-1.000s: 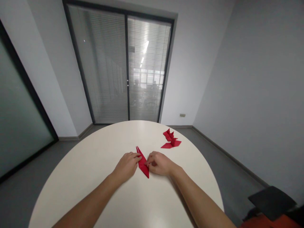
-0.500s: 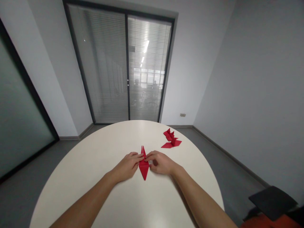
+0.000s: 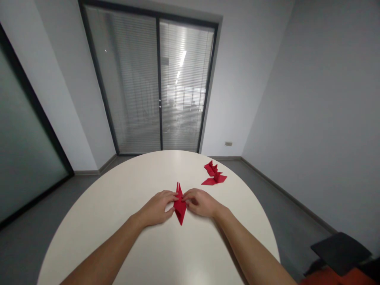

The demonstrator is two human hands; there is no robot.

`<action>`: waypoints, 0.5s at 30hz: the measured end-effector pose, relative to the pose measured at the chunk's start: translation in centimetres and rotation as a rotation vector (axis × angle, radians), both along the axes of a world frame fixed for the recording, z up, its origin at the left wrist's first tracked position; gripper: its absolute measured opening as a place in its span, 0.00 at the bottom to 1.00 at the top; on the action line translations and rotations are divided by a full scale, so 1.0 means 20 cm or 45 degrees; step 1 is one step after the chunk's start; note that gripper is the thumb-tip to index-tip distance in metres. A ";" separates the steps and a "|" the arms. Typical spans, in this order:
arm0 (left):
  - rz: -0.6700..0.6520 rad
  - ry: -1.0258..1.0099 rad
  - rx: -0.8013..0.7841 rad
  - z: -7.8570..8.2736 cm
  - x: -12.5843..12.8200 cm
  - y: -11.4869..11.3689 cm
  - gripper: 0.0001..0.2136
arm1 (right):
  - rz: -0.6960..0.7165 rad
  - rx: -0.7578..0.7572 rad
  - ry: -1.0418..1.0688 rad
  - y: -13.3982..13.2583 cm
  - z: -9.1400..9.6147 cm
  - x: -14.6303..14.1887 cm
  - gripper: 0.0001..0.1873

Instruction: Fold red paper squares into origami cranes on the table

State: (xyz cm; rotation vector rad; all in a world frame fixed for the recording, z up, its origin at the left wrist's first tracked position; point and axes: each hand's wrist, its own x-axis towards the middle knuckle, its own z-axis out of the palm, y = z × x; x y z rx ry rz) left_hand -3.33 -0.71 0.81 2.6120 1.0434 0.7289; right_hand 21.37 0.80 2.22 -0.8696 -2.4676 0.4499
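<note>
A folded red paper piece (image 3: pixel 180 207), narrow and pointed at both ends, lies on the round white table (image 3: pixel 124 198) between my hands. My left hand (image 3: pixel 157 206) presses its fingertips on the paper's left edge, fingers curled. My right hand (image 3: pixel 199 202) pinches the paper's right edge with thumb and forefinger. Both hands rest on the tabletop.
Two finished red folded paper figures (image 3: pixel 214 174) lie at the table's far right. Beyond the table stand glass doors with blinds (image 3: pixel 157 83). A dark chair part (image 3: pixel 341 247) and something orange-red (image 3: pixel 338 277) sit at the lower right, off the table.
The red paper has turned from a slant to nearly upright between my hands. Both hands have closed in on its upper half.
</note>
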 end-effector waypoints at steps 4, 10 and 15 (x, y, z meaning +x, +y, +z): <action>0.031 -0.075 -0.071 0.01 0.01 0.00 0.12 | -0.081 -0.023 -0.026 -0.01 0.01 -0.01 0.17; 0.115 -0.132 -0.097 0.01 0.04 0.01 0.12 | -0.151 -0.058 -0.013 -0.02 0.02 -0.02 0.15; 0.185 -0.098 -0.081 0.01 0.06 0.01 0.12 | -0.253 -0.090 0.030 -0.01 -0.01 -0.04 0.11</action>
